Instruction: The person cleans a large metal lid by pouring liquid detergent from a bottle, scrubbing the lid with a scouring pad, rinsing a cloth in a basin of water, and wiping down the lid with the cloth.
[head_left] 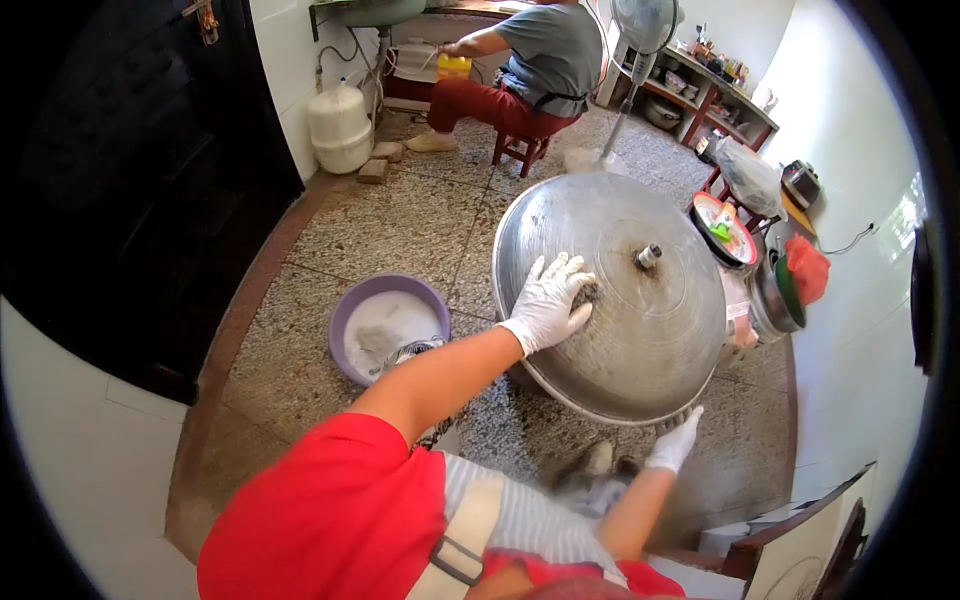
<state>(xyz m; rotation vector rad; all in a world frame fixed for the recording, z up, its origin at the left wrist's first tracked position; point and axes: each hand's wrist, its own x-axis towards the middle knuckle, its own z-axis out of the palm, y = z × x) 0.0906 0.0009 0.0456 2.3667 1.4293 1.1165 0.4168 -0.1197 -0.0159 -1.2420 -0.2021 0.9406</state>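
Noting, far left of the large metal lid [620,335], a dark door [100,200]; losing its outer part in the black border. Spotting a white tank [340,130] beyond and left of the lid, standing near bricks [373,172]. Finding a purple basin [337,332] left of the lid, holding cloudy liquid [385,312]; failing to identify a striped thing [415,350] at its near side, partly masked by the left forearm [430,380]. Observing a seated person [560,60] beyond the lid, using a low red stool [520,148], reaching toward a yellow container [454,67]; losing the head at the top edge.

Seeing the left gloved hand [547,303] lying on the left part of the lid, bending its fingers over a dark grey wad [588,293] and gripping it against the metal; getting only a sliver of the wad, too little for naming its material. Viewing the lid itself between both hands, showing a small knob [648,257] amid brown staining, and concealing most of its own support. Catching a standing fan [645,25] beyond the lid, cut off at the top.

Locating the right gloved hand [676,442] at the lid's near right rim, extending its fingers toward the edge; not being able to tell gripping from mere touching. Making out a red-rimmed basin [751,245] just right of the lid, holding overlapping contents; farther right, a red bag [806,268].
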